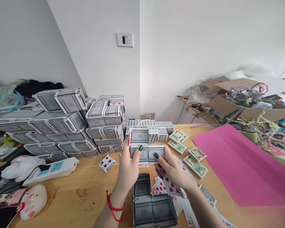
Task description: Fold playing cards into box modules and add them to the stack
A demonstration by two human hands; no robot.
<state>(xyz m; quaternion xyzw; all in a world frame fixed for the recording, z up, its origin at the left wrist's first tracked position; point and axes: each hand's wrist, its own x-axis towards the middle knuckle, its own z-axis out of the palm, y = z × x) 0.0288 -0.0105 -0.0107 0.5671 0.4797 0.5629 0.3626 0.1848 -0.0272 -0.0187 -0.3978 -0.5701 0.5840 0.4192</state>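
Observation:
Over the wooden table I hold up an L-shaped piece made of playing cards point(139, 136), with grey patterned backs facing me. My left hand point(130, 166) grips its left side, thumb pressed on the lower card. At the right end, my right hand point(171, 167) pinches it with the thumb on top. Heart-suit cards point(172, 187) show beneath the right hand; whether its fingers hold them I cannot tell. Below my hands stands an open L-shaped tray built of cards point(143, 211). Loose cards point(159, 185) lie beside it, partly hidden by my right forearm.
Stacked card-built blocks point(68, 122) fill the back left. Several small green card packs point(196, 166) lie near a pink sheet point(242, 164) at right. A single spade card point(107, 163), a power strip point(53, 171) and a white plush-like object point(33, 201) are on the left.

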